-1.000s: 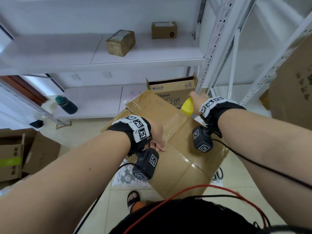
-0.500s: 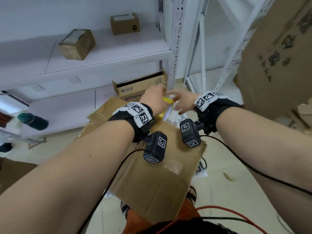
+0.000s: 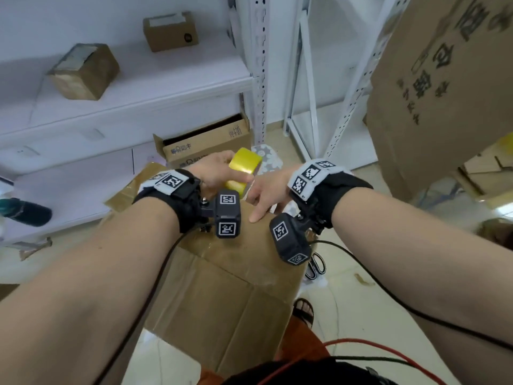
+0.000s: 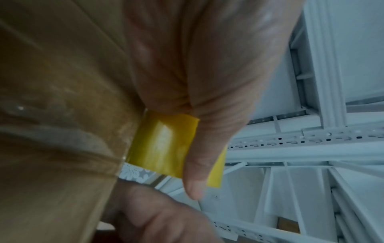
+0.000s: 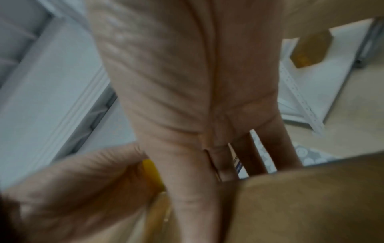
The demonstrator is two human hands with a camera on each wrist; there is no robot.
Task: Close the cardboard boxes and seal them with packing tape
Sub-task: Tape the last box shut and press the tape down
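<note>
My left hand (image 3: 215, 173) is curled round the yellow tape roll (image 3: 244, 168), thumb across its glossy outer band, holding it at the far edge of the big cardboard box (image 3: 222, 295) near the centre of the head view. In the left wrist view the thumb lies over the roll's (image 4: 162, 144) smooth, shiny face, which sits against the box's brown side (image 4: 62, 115).

My right hand (image 3: 266, 190) is spread, holding nothing; its fingers (image 3: 259, 212) are straight and point down onto the top of the box, just beside the roll. In the right wrist view those fingers (image 5: 187, 172) reach down along the box's far edge, slightly parted, though the picture is blurred.

The box is matte brown corrugated board, its flaps shut, with clear glossy tape along the seams. An open printed carton (image 3: 205, 143) sits beyond it below the white metal shelving (image 3: 258, 65); two small cartons (image 3: 86, 70) rest on the shelf at upper left. Black-handled scissors (image 3: 315, 266) lie on the tiled floor at right.
</note>
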